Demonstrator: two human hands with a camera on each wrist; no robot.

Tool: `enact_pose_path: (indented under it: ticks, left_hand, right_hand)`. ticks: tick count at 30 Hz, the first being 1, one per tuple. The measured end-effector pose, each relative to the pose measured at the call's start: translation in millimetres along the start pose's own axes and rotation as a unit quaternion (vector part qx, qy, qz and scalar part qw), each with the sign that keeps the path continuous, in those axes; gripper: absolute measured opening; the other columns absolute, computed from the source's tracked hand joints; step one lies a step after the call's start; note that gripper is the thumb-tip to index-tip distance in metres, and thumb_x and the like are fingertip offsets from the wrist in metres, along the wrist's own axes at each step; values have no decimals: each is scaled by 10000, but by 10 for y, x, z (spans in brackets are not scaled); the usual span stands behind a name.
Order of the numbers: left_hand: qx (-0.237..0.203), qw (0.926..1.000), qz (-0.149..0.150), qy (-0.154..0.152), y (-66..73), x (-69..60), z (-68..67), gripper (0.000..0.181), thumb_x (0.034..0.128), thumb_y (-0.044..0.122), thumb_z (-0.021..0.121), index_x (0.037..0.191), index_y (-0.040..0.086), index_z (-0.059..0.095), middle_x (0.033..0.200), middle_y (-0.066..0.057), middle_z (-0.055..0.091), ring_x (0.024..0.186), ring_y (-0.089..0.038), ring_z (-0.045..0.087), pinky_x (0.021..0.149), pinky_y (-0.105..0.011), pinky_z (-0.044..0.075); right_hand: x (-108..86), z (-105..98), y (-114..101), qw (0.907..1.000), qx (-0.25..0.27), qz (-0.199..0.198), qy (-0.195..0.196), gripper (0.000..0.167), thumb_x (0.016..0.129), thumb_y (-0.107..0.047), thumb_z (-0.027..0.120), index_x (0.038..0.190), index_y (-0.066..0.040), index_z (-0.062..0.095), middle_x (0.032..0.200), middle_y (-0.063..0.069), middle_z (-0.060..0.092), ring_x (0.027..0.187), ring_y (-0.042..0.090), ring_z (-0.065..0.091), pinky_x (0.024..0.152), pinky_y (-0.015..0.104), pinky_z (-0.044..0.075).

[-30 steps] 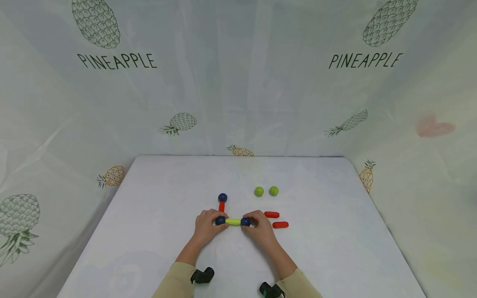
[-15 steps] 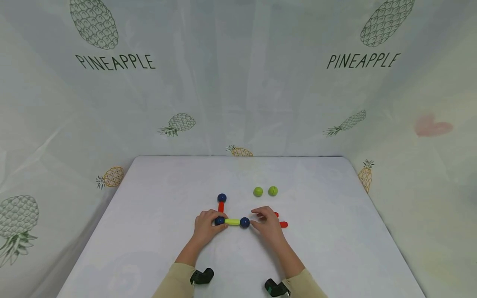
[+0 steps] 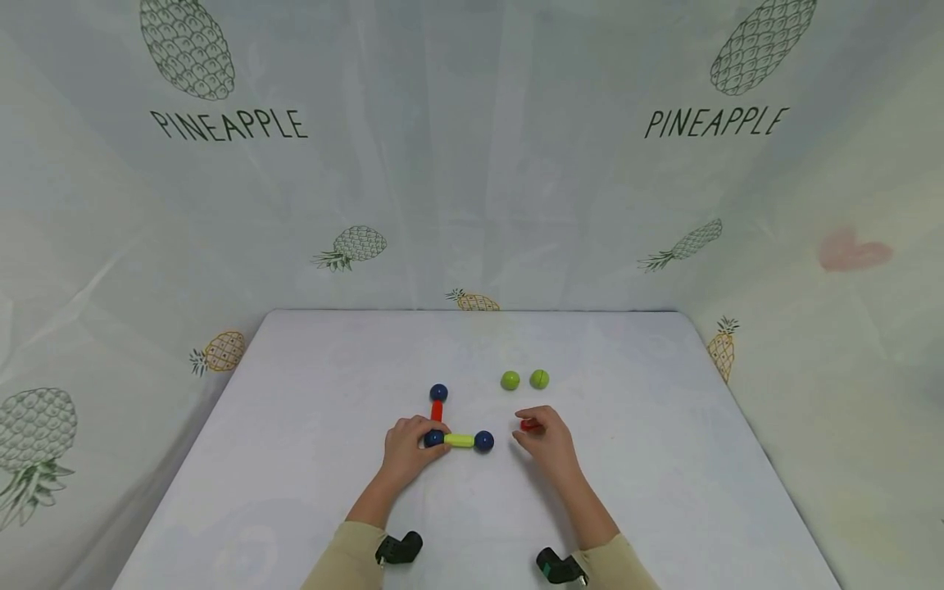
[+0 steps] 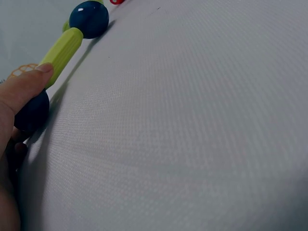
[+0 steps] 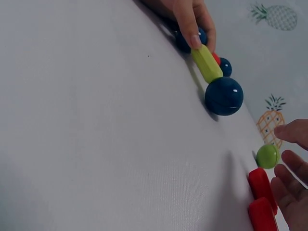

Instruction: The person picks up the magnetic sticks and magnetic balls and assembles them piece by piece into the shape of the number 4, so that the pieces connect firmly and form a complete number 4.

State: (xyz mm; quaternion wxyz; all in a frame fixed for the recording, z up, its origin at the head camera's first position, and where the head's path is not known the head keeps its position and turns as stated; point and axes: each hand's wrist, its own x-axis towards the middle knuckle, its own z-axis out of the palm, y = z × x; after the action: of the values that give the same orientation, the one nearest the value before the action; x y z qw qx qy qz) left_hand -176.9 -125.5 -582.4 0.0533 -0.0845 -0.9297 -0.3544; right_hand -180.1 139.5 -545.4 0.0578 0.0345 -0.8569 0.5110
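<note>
Right hand (image 3: 551, 441): moved off the end blue ball (image 3: 483, 442) since a second ago, away from the left hand; its fingers and thumb are parted, gripping nothing, beside two loose red rods (image 5: 262, 214); contact with them, cannot tell.
Left hand (image 3: 405, 447): has stayed put, pinching the corner blue ball (image 3: 433, 438).
Joined pieces: from the corner ball, a yellow-green rod (image 3: 460, 441) runs toward the right hand to the end ball; an attached red rod (image 3: 437, 410) runs beyond the left hand to a far blue ball (image 3: 438, 392).
Unjoined pieces: both loose rods, plus two green balls (image 3: 510, 380) beyond the right hand.
White table (image 3: 354, 352): under both hands, patterned cloth (image 3: 472, 188) behind.
Obstructions: right hand hides most of the loose rods from above; left fingers partly cover the corner joint.
</note>
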Motion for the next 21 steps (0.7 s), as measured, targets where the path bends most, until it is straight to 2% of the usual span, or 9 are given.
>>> enact_pose_path:
  ticks: [6,11,21]
  left_hand:
    - [14,10000,30,-16,9,-6,-16,181,796,301,809,955,294,722,995,49,641,975,-211,501,827,-437,362]
    - [48,10000,24,-40,8,-3,-18,184,797,304,808,960,296,721,997,46,636,969,-211,496,820,-433,360]
    - [58,10000,-9,-66,8,-5,-22,185,797,302,808,959,292,720,1001,39,636,971,-213,494,815,-428,356]
  right_hand:
    - [10,-64,39,9996,-274,-66,87,282,762,21,793,1025,-48,718,959,68,630,859,233,603,762,300,520]
    - [29,-108,59,9986,-481,208,35,271,785,-3,788,1037,-70,715,986,42,622,875,216,592,745,312,528]
    - [103,-171,107,9957,-750,477,-253,244,817,-19,757,1048,-84,709,1014,43,603,886,222,540,704,291,504]
